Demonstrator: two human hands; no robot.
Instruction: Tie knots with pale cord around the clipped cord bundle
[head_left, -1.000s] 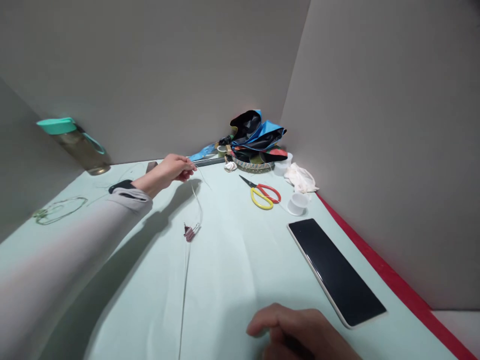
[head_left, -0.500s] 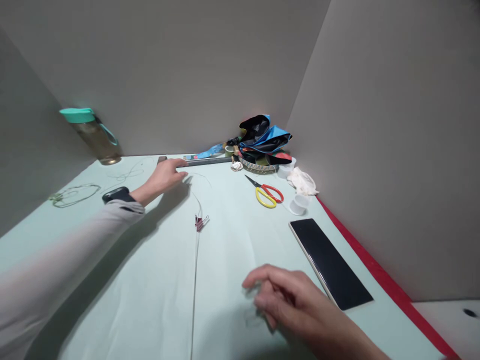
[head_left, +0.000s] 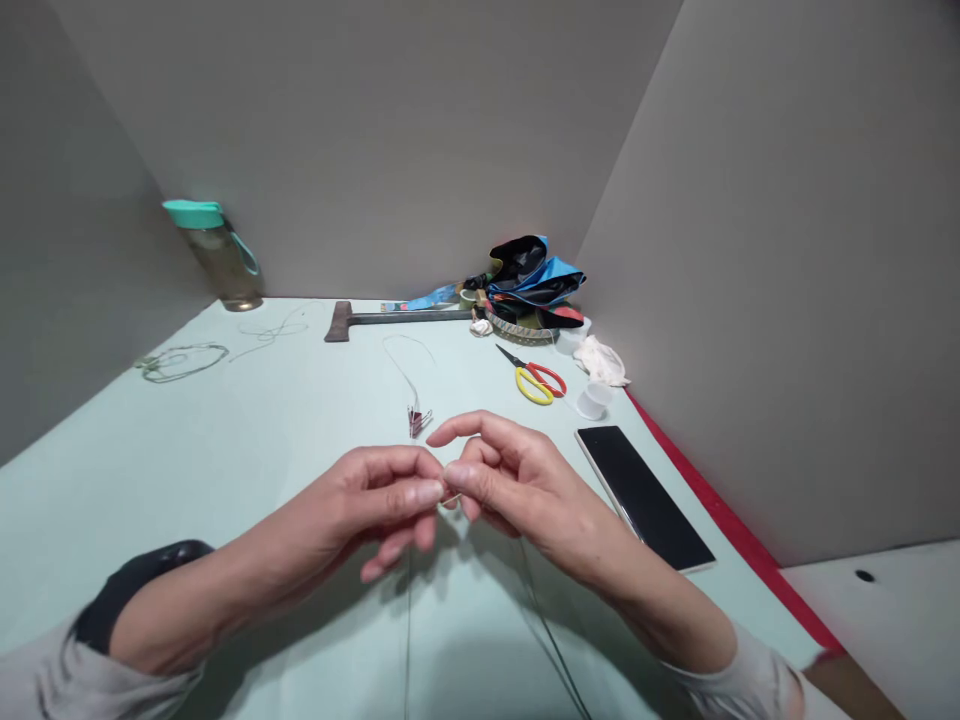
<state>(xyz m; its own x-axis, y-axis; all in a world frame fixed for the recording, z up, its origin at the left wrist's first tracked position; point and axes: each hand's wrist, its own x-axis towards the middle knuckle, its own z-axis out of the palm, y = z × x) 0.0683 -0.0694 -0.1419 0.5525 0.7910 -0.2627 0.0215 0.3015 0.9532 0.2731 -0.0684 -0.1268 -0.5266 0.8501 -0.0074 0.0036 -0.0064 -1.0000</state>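
My left hand (head_left: 390,500) and my right hand (head_left: 517,480) meet over the middle of the table, thumbs and forefingers pinched together. A thin pale cord (head_left: 450,499) shows between the fingertips. Dark strands (head_left: 551,640) trail from below my right hand toward the near edge. Just beyond my hands lies a small dark red clip (head_left: 417,424) with wire handles, gripping a cord that curls away behind it. Another straight length of cord (head_left: 408,630) runs toward me under my left hand.
Scissors (head_left: 534,385), a white spool (head_left: 595,401) and a phone (head_left: 645,498) lie to the right. A hammer-like tool (head_left: 341,322), a blue and black bag (head_left: 536,280) and a bottle (head_left: 217,262) stand along the back. Looped cord (head_left: 184,364) rests at left.
My left hand has come back from the hammer-like tool to the middle. My right hand has moved forward and left to meet it, and both now pinch the cord.
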